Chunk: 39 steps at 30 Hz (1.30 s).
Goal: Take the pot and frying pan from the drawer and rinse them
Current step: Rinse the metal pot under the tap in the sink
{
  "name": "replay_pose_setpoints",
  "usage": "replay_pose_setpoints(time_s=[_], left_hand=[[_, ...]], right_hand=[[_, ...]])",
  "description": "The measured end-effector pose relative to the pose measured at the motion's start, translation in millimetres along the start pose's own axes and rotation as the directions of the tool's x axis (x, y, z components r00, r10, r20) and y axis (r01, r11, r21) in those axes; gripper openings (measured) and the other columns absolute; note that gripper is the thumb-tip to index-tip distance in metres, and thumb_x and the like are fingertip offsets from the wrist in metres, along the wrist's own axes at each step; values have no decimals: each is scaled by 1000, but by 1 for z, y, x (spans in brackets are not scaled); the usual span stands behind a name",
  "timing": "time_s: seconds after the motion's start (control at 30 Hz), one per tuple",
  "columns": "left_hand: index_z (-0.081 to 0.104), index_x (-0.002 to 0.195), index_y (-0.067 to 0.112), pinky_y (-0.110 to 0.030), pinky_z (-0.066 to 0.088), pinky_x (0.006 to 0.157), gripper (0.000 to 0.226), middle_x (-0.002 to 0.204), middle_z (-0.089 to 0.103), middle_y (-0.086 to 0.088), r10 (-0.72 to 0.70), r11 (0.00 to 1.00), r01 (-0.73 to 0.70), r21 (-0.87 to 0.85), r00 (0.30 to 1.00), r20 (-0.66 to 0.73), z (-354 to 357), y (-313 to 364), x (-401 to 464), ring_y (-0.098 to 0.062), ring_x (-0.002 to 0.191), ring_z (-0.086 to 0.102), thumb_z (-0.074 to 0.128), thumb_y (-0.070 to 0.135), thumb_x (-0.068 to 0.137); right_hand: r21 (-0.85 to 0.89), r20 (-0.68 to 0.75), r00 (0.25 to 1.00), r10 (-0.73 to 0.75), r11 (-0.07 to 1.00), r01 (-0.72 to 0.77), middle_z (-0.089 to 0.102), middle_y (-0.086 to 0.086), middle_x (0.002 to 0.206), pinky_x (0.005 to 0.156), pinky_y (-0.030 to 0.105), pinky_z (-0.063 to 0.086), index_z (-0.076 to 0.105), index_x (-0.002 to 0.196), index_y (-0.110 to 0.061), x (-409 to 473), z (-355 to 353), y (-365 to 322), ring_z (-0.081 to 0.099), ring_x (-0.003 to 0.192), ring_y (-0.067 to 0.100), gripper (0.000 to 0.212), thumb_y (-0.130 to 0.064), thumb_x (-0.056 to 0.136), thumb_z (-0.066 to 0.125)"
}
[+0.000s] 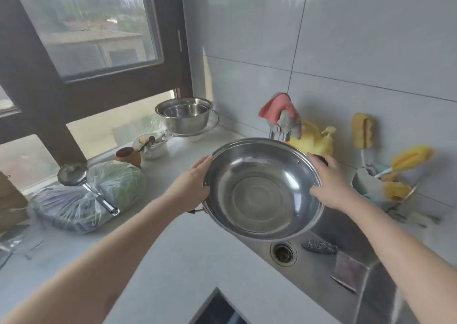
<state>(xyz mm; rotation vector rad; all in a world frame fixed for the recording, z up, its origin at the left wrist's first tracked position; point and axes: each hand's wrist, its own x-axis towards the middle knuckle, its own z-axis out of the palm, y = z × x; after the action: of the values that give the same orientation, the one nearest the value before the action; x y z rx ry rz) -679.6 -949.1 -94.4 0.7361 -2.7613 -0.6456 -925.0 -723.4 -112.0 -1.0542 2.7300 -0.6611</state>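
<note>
Item: pot (263, 190), stainless steel, wide and shallow, held over the sink (329, 271) just below the tap (279, 133), tilted toward the wearer, presumably to catch water and drain it. Left hand (195, 187) and right hand (329, 182) grip opposite rims, fingers curled round the edges. Interior polished, concentric rings on the base, small side handles, no visible residue.

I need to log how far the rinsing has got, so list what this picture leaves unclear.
- Tap, head view: its spout sits behind the pot rim and under draped cloths, so running water cannot be judged.
- Left hand and right hand: the fingers wrap behind the pot's rim, out of sight.
- Sink: cut off by the lower right edge.
- Frying pan: not seen in this view.
</note>
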Motion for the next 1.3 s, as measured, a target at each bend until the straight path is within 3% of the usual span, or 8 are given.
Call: replay_pose_setpoints(time_s=[0.33,0.47,0.73,1.07,1.3], left_hand=[[17,152,21,-23,29,105,77,158,15,11,99,995,-96,-28,988,121,44,-19,40,-17,137,35,53,5,85],[16,152,22,-23,27,108,78,158,14,10,123,992,-117,-39,975,186,70,-14,57,-17,139,32,52,5,85],[15,152,25,-27,29,111,77,159,12,13,101,995,-100,-20,958,269,118,-9,89,-18,139,33,51,8,86],[15,152,25,-23,29,109,76,158,13,14,86,996,-88,-5,950,300,141,-20,115,-16,138,34,50,9,87],[17,152,24,-26,26,113,76,158,15,11,143,990,-138,-38,947,287,148,-23,141,-15,140,31,51,8,85]], right_hand=[[36,-39,991,129,991,-128,3,4,157,112,37,25,19,147,-38,-14,32,30,18,142,32,91,-2,73,59],[44,-13,981,193,980,-192,1,4,158,108,37,29,18,148,-37,-15,42,56,27,137,36,89,-3,75,57],[60,49,967,250,966,-253,-3,2,158,110,40,31,15,148,-38,-1,64,101,20,141,35,85,-7,80,55],[59,95,958,269,959,-275,-4,-2,157,104,42,40,13,147,-41,22,80,116,32,133,40,83,-9,82,53],[80,60,953,297,950,-301,-2,0,157,109,42,34,14,148,-36,32,88,120,26,137,38,83,-8,81,55]])
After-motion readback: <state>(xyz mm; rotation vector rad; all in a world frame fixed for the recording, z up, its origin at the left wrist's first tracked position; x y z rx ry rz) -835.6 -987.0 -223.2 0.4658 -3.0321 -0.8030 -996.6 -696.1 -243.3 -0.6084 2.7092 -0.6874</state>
